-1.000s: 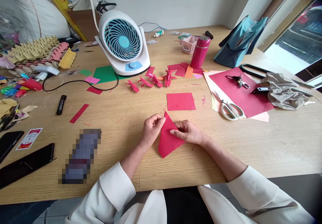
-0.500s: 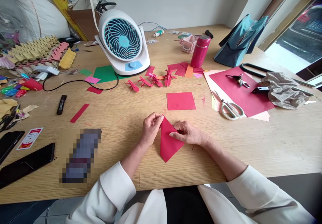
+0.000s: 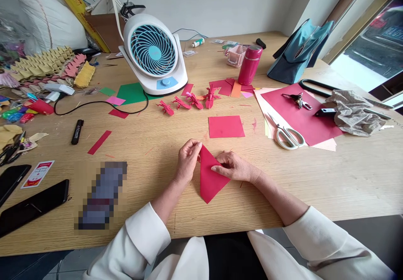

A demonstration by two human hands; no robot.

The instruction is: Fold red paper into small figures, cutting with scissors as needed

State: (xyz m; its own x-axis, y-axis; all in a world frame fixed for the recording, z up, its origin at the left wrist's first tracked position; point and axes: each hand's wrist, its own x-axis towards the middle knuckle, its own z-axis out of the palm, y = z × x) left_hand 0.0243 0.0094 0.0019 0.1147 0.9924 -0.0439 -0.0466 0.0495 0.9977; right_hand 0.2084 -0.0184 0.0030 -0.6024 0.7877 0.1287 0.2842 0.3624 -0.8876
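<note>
Prob. a craft workrm: wooden counter (image 3: 321, 183) w/ scissors (image 3: 280, 130), cut red paper (image 3: 226, 126), folded red sheet (image 3: 211, 177) & row of paper figs (image 3: 195, 100), plus marker (image 3: 77, 132) & elec. fan (image 3: 154, 55); lg. white sack (image 3: 52, 15) at back L, car (image 3: 390, 31) visible thru window (image 3: 352, 70) on R.

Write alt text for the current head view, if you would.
The left hand pinches the top corner of a pointed red paper while the right hand grips its side. On the table beyond lie a red paper rectangle and four red paper figures, near a fan.
</note>
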